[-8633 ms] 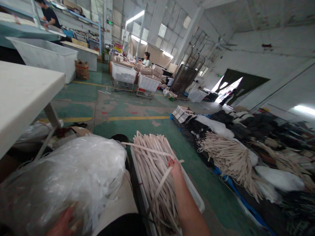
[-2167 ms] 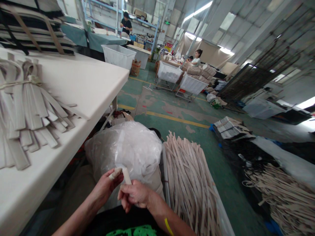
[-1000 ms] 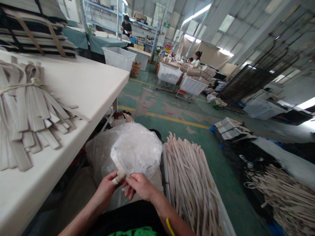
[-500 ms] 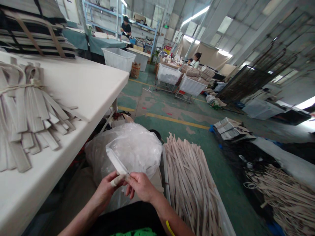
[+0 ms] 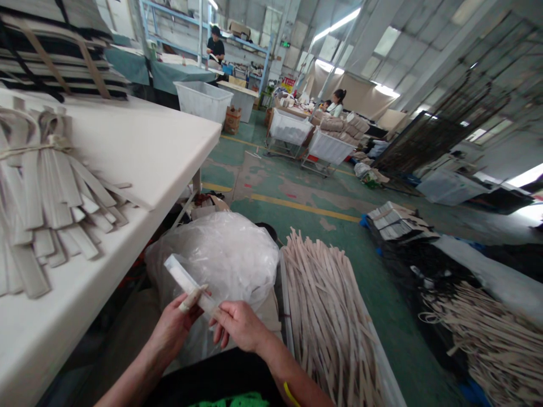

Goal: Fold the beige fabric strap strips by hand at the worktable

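Note:
A flat, shiny white strip [image 5: 182, 275] slants across in front of me, held by both hands. My left hand [image 5: 180, 315], with pale tape round a finger, is closed on its middle, thumb on top. My right hand [image 5: 238, 324] pinches the strip's lower right end; its other fingers are curled below. What the strip is made of I cannot make out. Just beyond the hands bulges a large clear plastic bag [image 5: 237, 249] with whitish contents. To the right of my right hand stands a long bin full of beige fabric strips [image 5: 326, 305].
On the left, a white table [image 5: 169, 130] carries a tied bundle of grey-beige straps [image 5: 55, 186] and a stack of strapped dark and light material [image 5: 55, 56]. More loose strips [image 5: 500, 345] lie at right. White bins [image 5: 203, 99] and two people at worktables are farther back.
My left hand has moved a little left and away from my right hand along the strip. More of the strip shows between them, and its far end sits farther left.

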The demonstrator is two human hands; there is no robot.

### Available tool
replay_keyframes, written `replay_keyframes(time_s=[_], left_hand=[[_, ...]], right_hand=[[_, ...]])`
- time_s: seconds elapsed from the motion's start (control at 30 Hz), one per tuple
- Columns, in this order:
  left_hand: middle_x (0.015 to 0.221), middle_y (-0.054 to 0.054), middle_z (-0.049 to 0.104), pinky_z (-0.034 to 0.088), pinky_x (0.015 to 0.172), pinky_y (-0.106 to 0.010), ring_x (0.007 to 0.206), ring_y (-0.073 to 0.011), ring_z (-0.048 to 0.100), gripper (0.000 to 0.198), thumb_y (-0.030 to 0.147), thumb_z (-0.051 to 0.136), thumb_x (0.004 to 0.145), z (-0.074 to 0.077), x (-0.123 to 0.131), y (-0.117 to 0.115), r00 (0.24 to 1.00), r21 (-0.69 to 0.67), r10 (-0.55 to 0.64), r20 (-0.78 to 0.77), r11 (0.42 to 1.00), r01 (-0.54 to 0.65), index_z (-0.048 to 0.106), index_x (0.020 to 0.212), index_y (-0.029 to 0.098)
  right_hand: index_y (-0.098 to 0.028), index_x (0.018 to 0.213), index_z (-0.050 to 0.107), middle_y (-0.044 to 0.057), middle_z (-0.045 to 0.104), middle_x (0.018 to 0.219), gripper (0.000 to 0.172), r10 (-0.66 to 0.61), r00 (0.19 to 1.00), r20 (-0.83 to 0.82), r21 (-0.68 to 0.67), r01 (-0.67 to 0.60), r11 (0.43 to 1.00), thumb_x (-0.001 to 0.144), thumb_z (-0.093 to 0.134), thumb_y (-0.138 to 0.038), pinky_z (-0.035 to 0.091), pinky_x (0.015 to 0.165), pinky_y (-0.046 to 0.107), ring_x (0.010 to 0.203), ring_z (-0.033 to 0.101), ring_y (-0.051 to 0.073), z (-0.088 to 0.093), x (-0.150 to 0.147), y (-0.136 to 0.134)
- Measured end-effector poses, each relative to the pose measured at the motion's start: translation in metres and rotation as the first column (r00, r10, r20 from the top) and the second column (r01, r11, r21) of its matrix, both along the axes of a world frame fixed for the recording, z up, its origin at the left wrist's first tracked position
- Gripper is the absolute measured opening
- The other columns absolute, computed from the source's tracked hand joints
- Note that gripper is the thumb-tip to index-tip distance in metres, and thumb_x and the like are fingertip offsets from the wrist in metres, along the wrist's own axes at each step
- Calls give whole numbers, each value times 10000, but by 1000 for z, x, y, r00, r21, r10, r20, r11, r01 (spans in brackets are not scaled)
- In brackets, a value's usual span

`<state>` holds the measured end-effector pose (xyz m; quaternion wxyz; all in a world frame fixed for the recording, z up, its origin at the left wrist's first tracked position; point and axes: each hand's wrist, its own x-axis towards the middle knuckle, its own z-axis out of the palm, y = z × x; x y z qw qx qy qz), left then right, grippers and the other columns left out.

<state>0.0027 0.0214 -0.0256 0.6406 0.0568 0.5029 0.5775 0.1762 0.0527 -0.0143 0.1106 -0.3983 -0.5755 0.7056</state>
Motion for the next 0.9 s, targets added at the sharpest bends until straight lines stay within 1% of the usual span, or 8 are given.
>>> replay_keyframes(time_s=[0.1,0.27,0.33,0.43,0.5,0.57,0.73,0.9], left_hand=[[725,-71,724,558,695,-225,749,-191,661,541,443,976,386,4,4,-1,1000,13,-20,-19,1000,21,798,791,131],[533,-18,610,514,533,-244,517,-145,555,487,474,947,466,8,14,-5,984,101,-176,3,979,175,793,765,123],[609,-36,661,534,584,-250,559,-150,583,501,467,948,476,7,13,-4,990,99,-141,16,985,138,794,815,131],[841,-81,746,555,671,-247,719,-178,653,558,461,958,455,3,6,0,999,50,0,32,999,-1,789,892,157],[897,-97,757,558,686,-242,770,-189,668,564,444,966,435,0,1,2,998,30,54,18,998,-54,787,881,148],[875,-103,759,559,700,-240,780,-195,674,539,418,973,423,-3,-1,1,999,28,52,2,998,-52,788,841,132],[774,-100,749,569,704,-273,677,-185,660,499,439,957,469,-6,8,-4,996,53,-84,35,995,82,791,816,121],[831,-108,755,561,639,-263,723,-206,675,550,462,950,473,-6,8,1,1000,36,4,12,999,-4,785,876,126]], right_hand=[[-140,859,601,9,610,612,608,-19,1000,7,4,19,1000,859,472,-735,392,438,189,442,546,101,0,0,0],[-136,866,605,9,601,599,642,-37,999,-11,28,37,999,855,453,-760,417,442,208,440,547,114,3,-6,0],[-137,863,603,9,604,604,635,-42,999,-23,37,43,998,854,462,-756,423,451,209,448,551,112,3,-7,1],[-138,863,602,12,614,617,602,-32,999,-22,48,33,998,870,470,-726,419,457,203,460,557,109,3,-7,1],[-137,867,606,13,614,617,573,-17,1000,-3,46,17,999,887,470,-693,410,455,200,461,556,107,1,-7,1],[-136,864,605,16,612,616,556,-11,1000,10,36,11,999,894,470,-674,405,454,200,462,555,108,1,-7,0],[-140,836,582,17,606,610,595,-40,999,-8,7,41,999,851,481,-726,428,463,217,460,553,116,4,-8,1],[-140,850,589,10,606,614,558,-40,999,-11,11,41,999,862,495,-690,419,457,201,459,552,105,3,-7,1]])
